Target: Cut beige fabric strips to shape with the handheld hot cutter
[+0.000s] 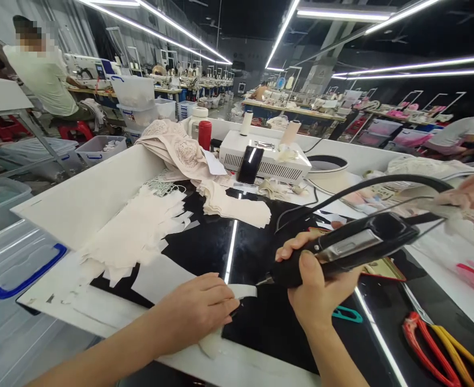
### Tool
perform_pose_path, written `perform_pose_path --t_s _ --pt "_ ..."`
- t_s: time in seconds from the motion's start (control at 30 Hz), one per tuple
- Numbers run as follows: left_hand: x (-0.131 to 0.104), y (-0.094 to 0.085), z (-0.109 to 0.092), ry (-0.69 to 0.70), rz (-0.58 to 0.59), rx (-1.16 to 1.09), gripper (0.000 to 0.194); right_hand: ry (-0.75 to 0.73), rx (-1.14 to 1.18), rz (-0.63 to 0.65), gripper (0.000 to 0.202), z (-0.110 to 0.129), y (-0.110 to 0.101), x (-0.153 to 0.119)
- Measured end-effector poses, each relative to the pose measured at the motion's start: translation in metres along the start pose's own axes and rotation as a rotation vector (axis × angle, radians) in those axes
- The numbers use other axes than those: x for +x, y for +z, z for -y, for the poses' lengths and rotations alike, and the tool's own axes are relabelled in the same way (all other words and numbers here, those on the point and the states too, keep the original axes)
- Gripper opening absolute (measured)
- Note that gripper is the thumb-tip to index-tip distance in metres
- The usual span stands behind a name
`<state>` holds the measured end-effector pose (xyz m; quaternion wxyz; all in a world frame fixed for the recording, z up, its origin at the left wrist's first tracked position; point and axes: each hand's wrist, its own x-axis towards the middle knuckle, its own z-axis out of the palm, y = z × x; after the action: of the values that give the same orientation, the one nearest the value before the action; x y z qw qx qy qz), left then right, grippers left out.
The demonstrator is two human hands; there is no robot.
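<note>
Hands — right hand (317,285) on cutter (353,244), left hand (196,312) on strip (241,291)

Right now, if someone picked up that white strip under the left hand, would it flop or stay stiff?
Probably floppy: the white fabric strip looks thin and lies flat on the black tabletop, like the cut pieces heaped nearby. It seems very light, likely why the left hand presses it down. It might slide on the glossy surface. The right hand grips a black corded tool.
</note>
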<state>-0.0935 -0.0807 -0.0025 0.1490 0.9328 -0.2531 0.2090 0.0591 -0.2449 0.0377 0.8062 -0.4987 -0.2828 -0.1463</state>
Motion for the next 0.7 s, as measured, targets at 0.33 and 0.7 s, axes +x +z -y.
perform_pose_path --t_s 0.33,0.7 --pt "0.027 0.024 0.015 0.019 0.101 0.104 0.035 0.019 0.024 0.022 0.053 0.001 0.001 -0.008" --pt "0.021 0.027 0.019 0.003 0.081 0.110 0.035 -0.008 0.017 0.043 0.053 -0.002 0.003 -0.009"
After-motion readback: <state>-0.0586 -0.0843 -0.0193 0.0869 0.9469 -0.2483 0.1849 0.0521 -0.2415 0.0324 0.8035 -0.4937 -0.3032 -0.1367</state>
